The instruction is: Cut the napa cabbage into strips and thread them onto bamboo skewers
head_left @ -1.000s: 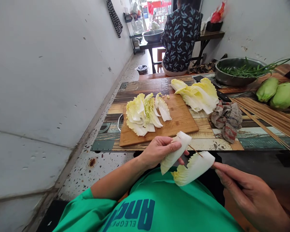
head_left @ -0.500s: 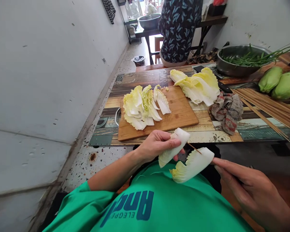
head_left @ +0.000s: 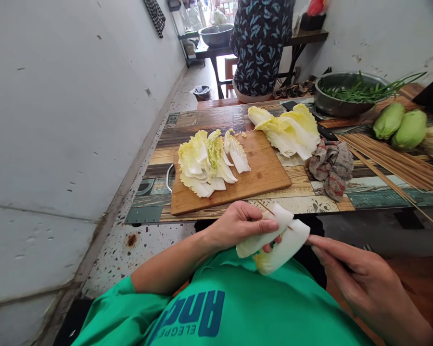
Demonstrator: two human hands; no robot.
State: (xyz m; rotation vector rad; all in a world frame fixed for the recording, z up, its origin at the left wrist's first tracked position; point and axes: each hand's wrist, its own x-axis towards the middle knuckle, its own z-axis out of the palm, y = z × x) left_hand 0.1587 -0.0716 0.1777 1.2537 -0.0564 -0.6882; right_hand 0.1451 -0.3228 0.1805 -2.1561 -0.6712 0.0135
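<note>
My left hand (head_left: 248,226) is closed on a piece of napa cabbage leaf (head_left: 282,217), thumb on top. A thin wooden skewer (head_left: 263,206) runs through this piece, its tip sticking out beyond it to the upper left. My right hand (head_left: 357,269) pinches the skewer's other end, at the right edge of a second cabbage piece (head_left: 291,242) threaded on it. The two pieces sit close together above my lap. Ahead of my hands, cut cabbage leaves (head_left: 202,161) lie heaped on a wooden cutting board (head_left: 265,170), with one separate leaf (head_left: 237,153) beside them.
More cabbage leaves (head_left: 290,129) lie beyond the board, near a crumpled rag (head_left: 331,168) and a black-handled knife (head_left: 326,133). Rightward are many wooden skewers (head_left: 393,161), green gourds (head_left: 411,129) and a metal bowl (head_left: 341,108) of green stalks. A person (head_left: 261,48) is at the back table.
The skewer has passed through the left-hand cabbage piece, and its tip now shows on the far side. The two pieces have come closer together. The view has shifted slightly.
</note>
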